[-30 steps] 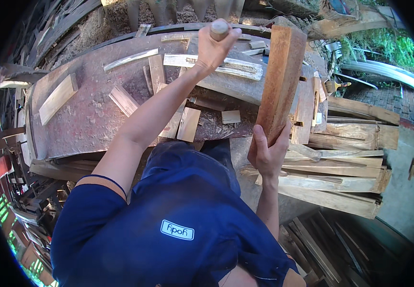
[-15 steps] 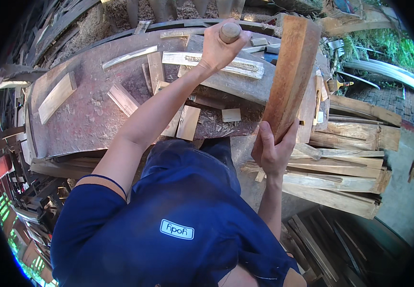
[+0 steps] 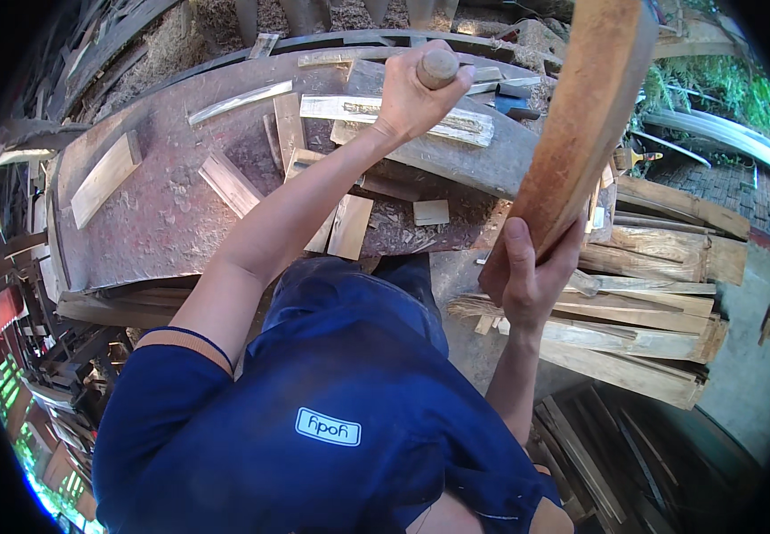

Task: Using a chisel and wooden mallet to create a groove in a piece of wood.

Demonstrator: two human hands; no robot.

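Note:
My left hand (image 3: 413, 93) is closed round the upright wooden handle of a chisel (image 3: 437, 68), seen end-on. The blade is hidden beneath the fist. Below it lies a pale wooden strip (image 3: 331, 108) with a rough, dark-edged slot, resting on a thicker plank (image 3: 456, 163). Raised to the right, a long, thick wooden mallet (image 3: 585, 125) slants up and away, its far end cut off by the upper edge of the view. My right hand (image 3: 536, 271) grips its lower, narrower end, thumb along the near face. Mallet and chisel are apart.
The curved, worn workbench (image 3: 162, 222) carries loose wood pieces, among them a block (image 3: 106, 178) at left and a small offcut (image 3: 431, 213). Stacked boards (image 3: 634, 307) lie at right. A yellow-handled brush (image 3: 638, 157) is beyond them. Shavings (image 3: 216, 36) heap behind the bench.
The mallet has risen and swung to the right with my right hand, its far end leaving the view. My left hand and the chisel have shifted slightly right.

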